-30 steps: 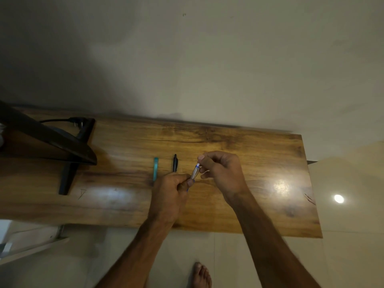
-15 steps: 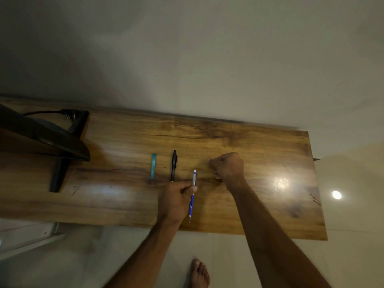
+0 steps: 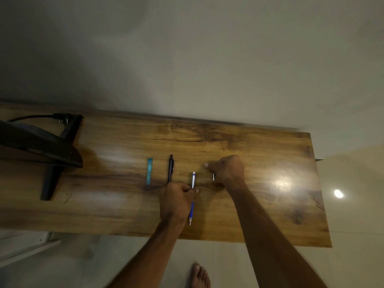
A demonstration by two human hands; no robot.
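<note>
Left hand [image 3: 178, 197] gripped blue pencil [image 3: 193, 180], tip toward desk's [image 3: 259, 150] near edge; right hand [image 3: 227, 169] curled round silver cap [image 3: 213, 176]. Cap off; refitting apparently left.

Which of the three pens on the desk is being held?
The blue-and-silver one, rightmost of the three: the left hand grips its middle. The black pen and the teal one lie ungripped on the desk.

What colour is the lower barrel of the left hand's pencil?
Blue barrel, best seen in head view.
</note>
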